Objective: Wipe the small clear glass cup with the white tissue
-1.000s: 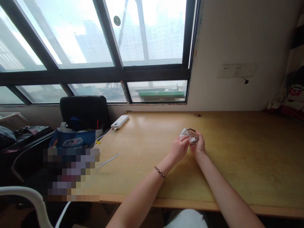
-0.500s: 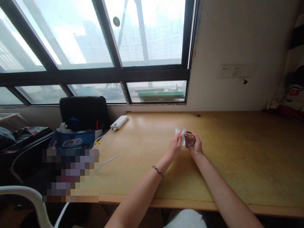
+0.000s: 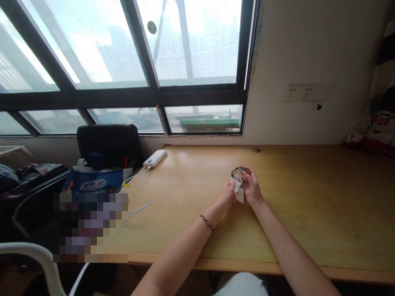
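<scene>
Above the wooden table, both my hands are close together around a small brownish, see-through, round-sided object with a dark angular rim; it looks like glass, but its exact kind is unclear. My right hand grips it from the right, fingers curled over its side. My left hand pinches a crumpled white tissue against the near left side of the object. Part of the tissue reaches inside the rim, and its lower end hangs down between my hands. My fingers hide much of the object.
A white power bank with a cable lies at the table's far left edge. Another white cable end rests nearer. Left of the table, a blue bag stands before a black chair. A wall socket is at right.
The object has tilted so its rim now shows at the upper left. My left hand and the tissue have moved slightly down and right, with the tissue now hanging lower.
</scene>
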`<control>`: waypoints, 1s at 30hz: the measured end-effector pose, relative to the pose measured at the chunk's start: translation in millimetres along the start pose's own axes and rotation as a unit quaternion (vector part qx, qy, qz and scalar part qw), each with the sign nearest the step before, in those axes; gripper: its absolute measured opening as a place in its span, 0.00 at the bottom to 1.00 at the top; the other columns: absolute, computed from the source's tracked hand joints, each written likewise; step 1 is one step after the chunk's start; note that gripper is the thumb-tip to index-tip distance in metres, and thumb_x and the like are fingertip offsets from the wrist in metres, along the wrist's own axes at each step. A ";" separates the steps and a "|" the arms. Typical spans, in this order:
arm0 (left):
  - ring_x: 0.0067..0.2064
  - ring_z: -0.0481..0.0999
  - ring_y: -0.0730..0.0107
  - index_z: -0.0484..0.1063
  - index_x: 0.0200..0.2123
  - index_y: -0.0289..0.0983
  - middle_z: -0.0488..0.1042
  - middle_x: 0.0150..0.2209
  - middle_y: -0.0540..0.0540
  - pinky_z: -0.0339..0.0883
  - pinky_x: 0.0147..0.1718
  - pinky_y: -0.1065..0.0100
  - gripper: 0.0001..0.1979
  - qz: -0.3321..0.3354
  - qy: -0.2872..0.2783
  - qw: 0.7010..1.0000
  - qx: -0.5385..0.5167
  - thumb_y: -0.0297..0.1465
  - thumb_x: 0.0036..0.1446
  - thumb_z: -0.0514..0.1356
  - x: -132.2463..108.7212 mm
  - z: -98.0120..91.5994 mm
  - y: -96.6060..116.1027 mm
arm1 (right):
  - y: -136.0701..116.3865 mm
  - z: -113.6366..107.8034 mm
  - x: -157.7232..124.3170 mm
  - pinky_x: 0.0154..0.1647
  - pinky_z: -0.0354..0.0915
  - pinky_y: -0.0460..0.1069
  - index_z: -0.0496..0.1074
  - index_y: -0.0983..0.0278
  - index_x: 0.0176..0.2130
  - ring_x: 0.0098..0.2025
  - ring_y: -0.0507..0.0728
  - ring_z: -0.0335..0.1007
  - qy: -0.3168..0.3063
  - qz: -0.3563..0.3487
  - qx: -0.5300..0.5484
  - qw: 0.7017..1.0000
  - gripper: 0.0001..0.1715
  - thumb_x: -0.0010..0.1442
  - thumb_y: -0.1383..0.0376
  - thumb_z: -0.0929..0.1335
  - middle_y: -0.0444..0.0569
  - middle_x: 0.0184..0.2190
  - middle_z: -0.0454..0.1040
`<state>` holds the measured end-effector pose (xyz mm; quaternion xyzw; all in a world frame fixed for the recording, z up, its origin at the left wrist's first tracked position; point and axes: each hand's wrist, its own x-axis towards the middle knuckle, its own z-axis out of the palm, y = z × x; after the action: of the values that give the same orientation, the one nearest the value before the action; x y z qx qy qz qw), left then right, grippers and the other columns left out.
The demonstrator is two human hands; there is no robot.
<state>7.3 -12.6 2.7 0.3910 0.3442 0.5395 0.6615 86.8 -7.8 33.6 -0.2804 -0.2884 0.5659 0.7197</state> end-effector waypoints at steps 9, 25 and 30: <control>0.27 0.69 0.71 0.69 0.31 0.32 0.72 0.26 0.46 0.62 0.26 0.72 0.16 0.143 0.211 0.938 0.237 0.38 0.53 0.49 14.0 -34.1 13.0 | 11.5 -1.5 -3.6 0.31 0.66 0.46 0.67 0.63 0.37 0.33 0.53 0.70 -0.089 0.050 -0.125 0.987 0.20 0.41 0.67 0.71 0.46 0.31 0.74; 0.36 0.72 0.67 0.68 0.36 0.32 0.73 0.35 0.41 0.64 0.36 0.68 0.24 0.127 0.098 0.970 0.185 0.47 0.53 0.46 10.5 -15.2 5.9 | 12.7 -6.8 2.5 0.29 0.69 0.48 0.61 0.62 0.37 0.32 0.55 0.72 -0.008 0.089 0.084 0.992 0.22 0.43 0.66 0.71 0.46 0.30 0.74; 0.38 0.71 0.67 0.67 0.38 0.33 0.72 0.38 0.41 0.64 0.37 0.68 0.21 0.130 0.044 0.979 0.149 0.45 0.52 0.49 12.1 -13.0 -4.0 | 14.9 -8.7 4.9 0.32 0.69 0.51 0.59 0.61 0.35 0.33 0.54 0.71 0.015 0.086 0.111 0.990 0.21 0.42 0.67 0.71 0.44 0.28 0.73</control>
<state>-0.2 0.7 -7.2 0.5027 0.3955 0.5802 0.5042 84.5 -0.7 17.3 -0.2312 -0.1875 0.6501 0.6991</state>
